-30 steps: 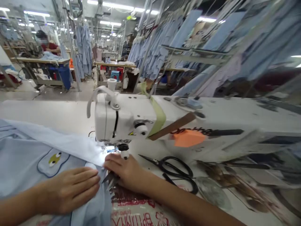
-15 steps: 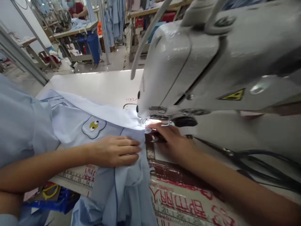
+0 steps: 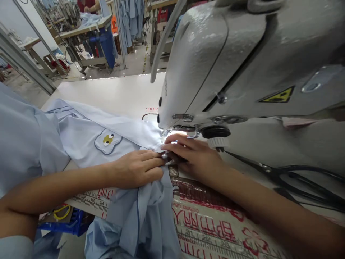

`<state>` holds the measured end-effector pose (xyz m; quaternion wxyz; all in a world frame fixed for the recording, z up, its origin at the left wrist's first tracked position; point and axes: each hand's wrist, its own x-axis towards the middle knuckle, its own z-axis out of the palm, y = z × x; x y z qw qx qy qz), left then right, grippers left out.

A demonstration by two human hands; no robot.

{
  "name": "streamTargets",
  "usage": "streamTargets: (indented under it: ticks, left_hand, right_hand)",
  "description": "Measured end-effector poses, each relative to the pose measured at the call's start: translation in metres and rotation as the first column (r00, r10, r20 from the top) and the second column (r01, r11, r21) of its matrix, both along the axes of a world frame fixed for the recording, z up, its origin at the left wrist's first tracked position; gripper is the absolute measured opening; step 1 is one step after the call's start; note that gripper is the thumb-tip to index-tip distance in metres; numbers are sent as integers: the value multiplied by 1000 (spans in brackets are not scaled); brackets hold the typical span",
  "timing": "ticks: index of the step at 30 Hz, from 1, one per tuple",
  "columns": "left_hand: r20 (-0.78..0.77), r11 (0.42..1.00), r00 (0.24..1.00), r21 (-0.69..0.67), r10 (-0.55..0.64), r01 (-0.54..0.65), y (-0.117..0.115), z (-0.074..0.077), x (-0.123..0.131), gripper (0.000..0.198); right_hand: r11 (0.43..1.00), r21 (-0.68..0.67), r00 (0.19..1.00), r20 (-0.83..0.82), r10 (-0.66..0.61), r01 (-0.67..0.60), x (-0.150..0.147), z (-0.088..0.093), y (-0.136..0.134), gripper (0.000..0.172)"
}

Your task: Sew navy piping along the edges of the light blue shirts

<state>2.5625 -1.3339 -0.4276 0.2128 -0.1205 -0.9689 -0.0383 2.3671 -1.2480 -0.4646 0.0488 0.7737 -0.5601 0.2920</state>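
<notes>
A light blue garment (image 3: 81, 144) with dark piping and an egg-shaped patch (image 3: 108, 141) lies on the sewing machine bed and hangs over the front edge. Its edge runs under the lit needle area of the sewing machine (image 3: 188, 72). My left hand (image 3: 137, 168) rests on the cloth, its fingers closed on the edge just in front of the needle. My right hand (image 3: 201, 154) reaches in from the right, fingertips pinching the same edge beside the presser foot. A small shiny piece shows between the hands; I cannot make out what it is.
Black-handled scissors (image 3: 269, 172) lie on the right under the machine arm. Printed ruler tape (image 3: 205, 237) covers the table front. A blue basket (image 3: 72, 223) sits below at left. Beyond are another sewing table (image 3: 88, 28), hanging garments (image 3: 132, 21) and a person partly in view.
My left hand has shifted slightly right and closed its fingers on the cloth edge. My right fingertips have moved a little left onto the edge. The view has tilted slightly.
</notes>
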Motion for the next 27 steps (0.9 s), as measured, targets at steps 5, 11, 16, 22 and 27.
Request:
streamTargets:
  ticks: [5, 11, 16, 22, 27]
  left_hand:
    - [10, 1000, 1000, 10, 18, -18, 1, -1, 1, 15]
    - [-2, 998, 1000, -59, -18, 18, 1, 0, 4, 15]
    - [-100, 999, 995, -17, 25, -27, 0, 1, 3, 19]
    - [-100, 989, 992, -134, -80, 67, 0, 1, 0, 22]
    - [-46, 972, 989, -193, -142, 131, 3, 5, 1, 11]
  right_hand:
    - [999, 31, 999, -22, -40, 41, -3, 6, 2, 32]
    - [999, 40, 999, -18, -36, 36, -6, -2, 4, 42]
    - [993, 39, 994, -5, -110, 110, -3, 3, 4, 30]
    - [993, 76, 995, 19, -93, 91, -3, 4, 3, 27]
    - [996, 28, 997, -1, -82, 82, -5, 3, 4, 29]
